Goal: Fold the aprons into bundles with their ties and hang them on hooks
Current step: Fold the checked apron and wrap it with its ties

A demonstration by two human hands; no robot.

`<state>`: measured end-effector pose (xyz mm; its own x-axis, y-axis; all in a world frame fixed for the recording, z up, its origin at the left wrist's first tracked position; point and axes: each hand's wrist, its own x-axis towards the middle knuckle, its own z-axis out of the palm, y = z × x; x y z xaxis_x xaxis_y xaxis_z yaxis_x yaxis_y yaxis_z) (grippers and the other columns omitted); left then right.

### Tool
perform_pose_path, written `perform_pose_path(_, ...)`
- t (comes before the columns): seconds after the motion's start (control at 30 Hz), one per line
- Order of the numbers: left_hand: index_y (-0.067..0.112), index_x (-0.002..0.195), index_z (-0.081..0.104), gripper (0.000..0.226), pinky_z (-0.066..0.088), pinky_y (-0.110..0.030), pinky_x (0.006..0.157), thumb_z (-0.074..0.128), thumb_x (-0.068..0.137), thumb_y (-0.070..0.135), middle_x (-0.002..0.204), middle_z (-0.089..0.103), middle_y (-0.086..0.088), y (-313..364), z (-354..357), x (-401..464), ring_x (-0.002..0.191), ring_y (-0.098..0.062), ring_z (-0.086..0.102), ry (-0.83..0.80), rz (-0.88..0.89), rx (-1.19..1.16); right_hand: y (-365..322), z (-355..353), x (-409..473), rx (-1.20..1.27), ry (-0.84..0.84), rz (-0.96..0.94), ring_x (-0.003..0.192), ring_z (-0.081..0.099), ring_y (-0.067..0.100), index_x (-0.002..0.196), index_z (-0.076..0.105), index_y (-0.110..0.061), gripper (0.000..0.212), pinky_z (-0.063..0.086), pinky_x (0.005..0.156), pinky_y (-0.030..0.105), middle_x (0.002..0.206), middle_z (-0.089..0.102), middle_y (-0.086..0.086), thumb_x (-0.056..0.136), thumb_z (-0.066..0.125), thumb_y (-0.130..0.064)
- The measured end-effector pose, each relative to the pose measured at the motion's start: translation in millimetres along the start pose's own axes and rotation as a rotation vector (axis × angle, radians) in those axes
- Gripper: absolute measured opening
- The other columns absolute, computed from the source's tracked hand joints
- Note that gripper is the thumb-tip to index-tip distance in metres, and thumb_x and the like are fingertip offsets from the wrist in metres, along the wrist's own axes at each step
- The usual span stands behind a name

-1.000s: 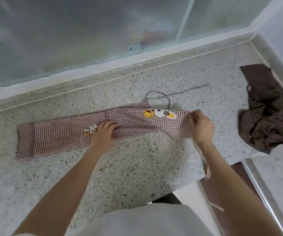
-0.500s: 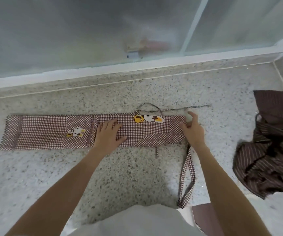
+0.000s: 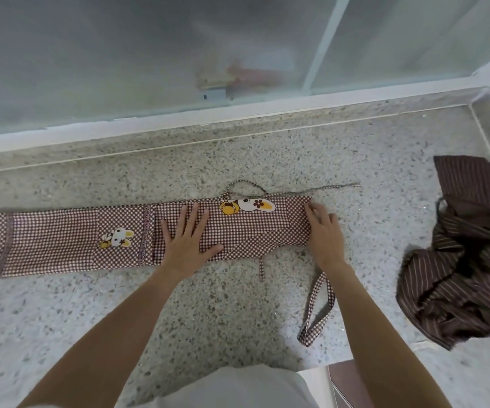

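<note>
Left hand (image 3: 189, 242) lies flat on the checked apron (image 3: 70, 237), fingers spread and straight, palm pressing the cloth near the middle of its length. Right hand (image 3: 324, 231) rests at the right end of the checked apron with its fingers laid loosely over the folded edge, fingertips touching the cloth; nothing is pinched that can be seen.

Folded into a long narrow band, the checked apron stretches across the speckled stone worktop (image 3: 208, 304), running from far left to just under the right hand. A large rabbit patch (image 3: 249, 205) sits near the far edge of the checked apron, between the two hands, and a smaller rabbit patch (image 3: 117, 237) shows on its left half, beside a lace-trimmed seam. A thin tie (image 3: 326, 188) lies along and beyond the far edge of the checked apron, looping once and trailing to the right. A wider checked strap (image 3: 315, 316) comes out from beneath the right wrist and lies on the worktop toward the person, doubled back on itself.

Well to the right of the checked apron, a brown striped apron (image 3: 461, 266) sits crumpled in a heap against the worktop's raised edge. Behind the checked apron, past the worktop's back edge, stands a frosted glass window (image 3: 149, 54).
</note>
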<state>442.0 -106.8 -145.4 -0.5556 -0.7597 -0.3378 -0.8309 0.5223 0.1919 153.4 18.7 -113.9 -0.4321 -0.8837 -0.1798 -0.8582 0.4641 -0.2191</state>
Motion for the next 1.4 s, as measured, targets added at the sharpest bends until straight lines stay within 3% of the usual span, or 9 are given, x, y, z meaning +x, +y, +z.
perform_pose_path(0.13, 0.03, 0.149, -0.004, 0.088, -0.02, -0.053, 0.107, 0.014, 0.078, 0.08, 0.156, -0.013, 0.006, -2, -1, -1, 0.142, -0.013, -0.019, 0.063, 0.032, -0.095, 0, -3, -14, 0.065, 0.061, 0.093, 0.124, 0.034, 0.042, 0.134, 0.046, -0.01, 0.05, 0.037, 0.097, 0.057, 0.144, 0.034, 0.02, 0.084, 0.042, -0.012)
perform_pose_path(0.33, 0.015, 0.138, 0.041, 0.052, 0.019, -0.04, 0.113, 0.042, 0.093, 0.041, 0.151, 0.027, -0.006, -31, -20, -30, 0.139, -0.024, 0.022, 0.346, 0.014, -0.452, -77, 7, -39, 0.136, 0.28, -0.116, 0.116, 0.047, 0.029, 0.104, 0.067, -0.011, 0.031, 0.04, 0.099, 0.043, 0.113, 0.064, 0.006, 0.091, 0.041, -0.021)
perform_pose_path(0.5, 0.013, 0.122, 0.056, 0.032, 0.047, -0.018, 0.085, 0.053, 0.091, 0.005, 0.13, 0.044, 0.003, -87, -35, -88, 0.108, -0.004, 0.049, 0.523, -0.062, -0.69, -216, 37, -52, 0.318, 0.124, -0.402, 0.114, 0.052, 0.022, 0.102, 0.067, -0.015, 0.032, 0.04, 0.099, 0.037, 0.107, 0.066, -0.001, 0.092, 0.039, -0.026)
perform_pose_path(0.6, 0.012, 0.122, 0.057, 0.03, 0.048, -0.026, 0.084, 0.053, 0.092, 0.01, 0.123, 0.053, -0.002, -127, -37, -107, 0.106, -0.006, 0.049, 0.582, -0.17, -0.629, -280, 57, -57, 0.229, -0.007, -0.514, 0.127, 0.046, 0.024, 0.121, 0.06, -0.013, 0.044, 0.033, 0.107, 0.041, 0.129, 0.058, 0.002, 0.092, 0.032, -0.03)
perform_pose_path(0.7, 0.008, 0.126, 0.053, 0.037, 0.039, -0.038, 0.095, 0.057, 0.091, 0.018, 0.126, 0.052, -0.013, -183, -30, -126, 0.116, -0.027, 0.045, 0.55, -0.45, -0.565, -322, 79, -66, 0.0, -0.16, -0.523, 0.142, 0.021, 0.025, 0.143, 0.036, -0.013, 0.065, 0.013, 0.114, 0.05, 0.154, 0.023, 0.003, 0.088, 0.015, -0.041)
perform_pose_path(0.9, 0.022, 0.136, 0.044, 0.047, 0.02, -0.051, 0.11, 0.05, 0.093, 0.039, 0.15, 0.029, -0.005, -266, -29, -137, 0.138, -0.03, 0.019, 0.294, -0.703, -0.421, -319, 114, -78, -0.135, -0.262, -0.426, 0.144, 0.01, 0.029, 0.148, 0.006, -0.027, 0.065, 0.007, 0.115, 0.052, 0.156, 0.006, 0.007, 0.089, 0.014, -0.051)
perform_pose_path(1.03, 0.022, 0.124, 0.053, 0.039, 0.017, -0.05, 0.11, 0.057, 0.089, 0.038, 0.15, 0.026, -0.012, -304, -35, -138, 0.138, -0.035, 0.015, 0.339, -0.768, -0.439, -317, 117, -76, -0.171, -0.324, -0.459, 0.138, -0.03, 0.023, 0.134, -0.031, -0.047, 0.06, -0.016, 0.112, 0.048, 0.148, -0.034, 0.0, 0.08, -0.015, -0.065)
perform_pose_path(1.17, 0.009, 0.124, 0.05, 0.056, 0.026, -0.045, 0.104, 0.073, 0.077, 0.033, 0.137, 0.036, -0.022, -330, -45, -135, 0.124, -0.04, 0.034, 0.327, -0.745, -0.454, -317, 117, -76, -0.204, -0.317, -0.474, 0.137, -0.031, 0.025, 0.134, -0.032, -0.048, 0.063, -0.015, 0.112, 0.049, 0.148, -0.034, 0.002, 0.074, -0.027, -0.067)
perform_pose_path(1.4, 0.003, 0.123, 0.046, 0.069, 0.043, -0.04, 0.087, 0.078, 0.072, 0.035, 0.117, 0.057, -0.02, -343, -61, -132, 0.109, -0.035, 0.052, 0.245, -0.795, -0.544, -320, 110, -80, -0.146, -0.209, -0.416, 0.144, -0.002, 0.023, 0.147, 0.013, -0.035, 0.056, 0.004, 0.114, 0.05, 0.158, 0.008, 0.006, 0.094, 0.011, -0.055)
